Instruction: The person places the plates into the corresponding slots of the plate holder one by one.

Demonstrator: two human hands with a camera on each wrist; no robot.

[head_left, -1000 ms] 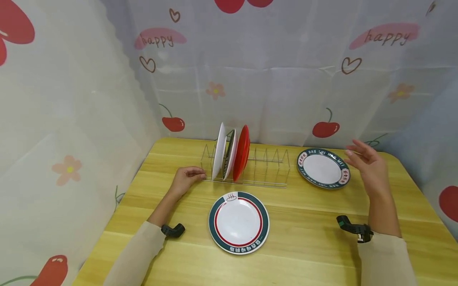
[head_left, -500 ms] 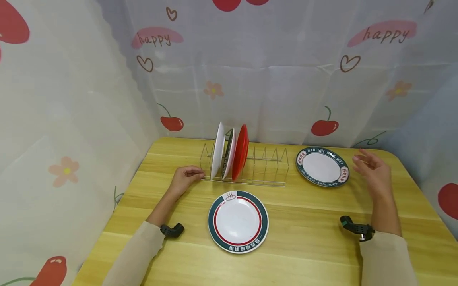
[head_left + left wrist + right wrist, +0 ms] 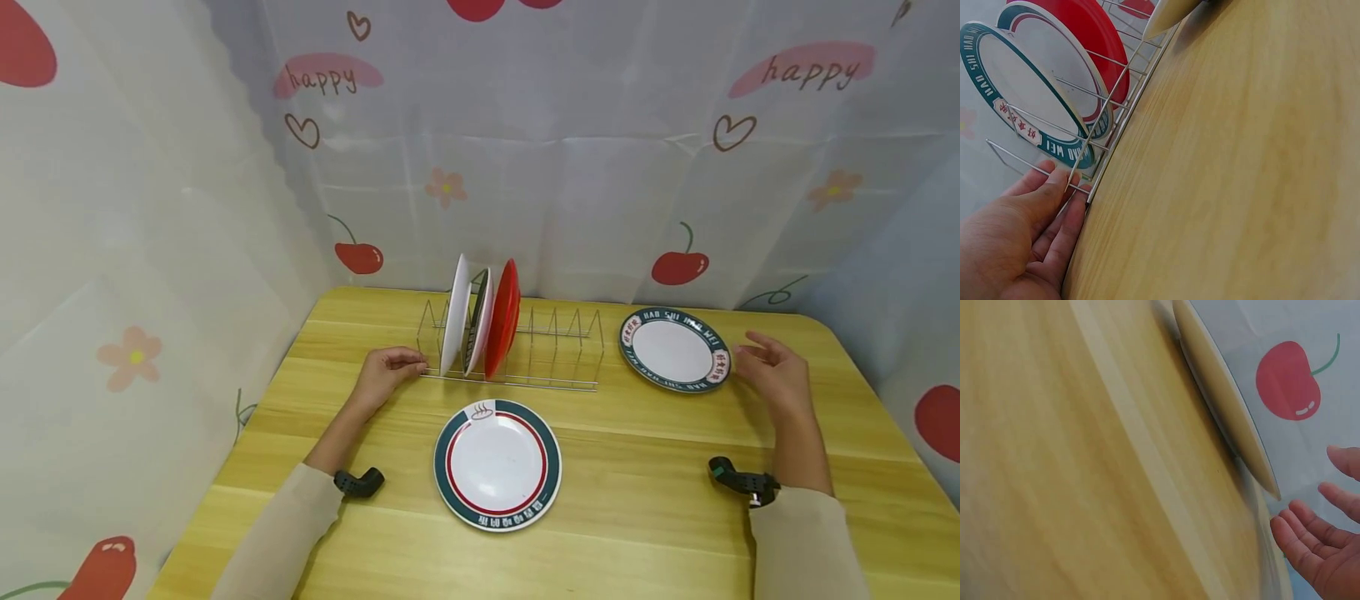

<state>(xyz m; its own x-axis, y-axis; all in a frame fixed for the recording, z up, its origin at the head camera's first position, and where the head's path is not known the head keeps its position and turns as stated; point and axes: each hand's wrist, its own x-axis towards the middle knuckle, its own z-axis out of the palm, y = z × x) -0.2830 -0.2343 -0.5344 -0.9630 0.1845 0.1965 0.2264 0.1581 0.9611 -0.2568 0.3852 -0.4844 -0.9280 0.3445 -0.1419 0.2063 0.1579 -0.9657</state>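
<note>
My left hand pinches the left end of a wire plate rack between thumb and fingers, plain in the left wrist view. Upright in the rack's left half stand a white-backed plate, a second plate with a dark green rim, and a red plate. Over on the right, a green-rimmed plate with lettering lies on the table. Close by its right edge is my right hand, fingers loosely bent; the right wrist view shows a small gap between the fingertips and that plate's rim.
Another green-rimmed plate with a red inner ring lies flat in front of the rack. A patterned cloth hangs behind the wooden table. The rack's right half shows bare wire dividers.
My right hand first drew back to the right and down from the lettered plate, then came slightly left to its right edge. My left hand stays on the rack.
</note>
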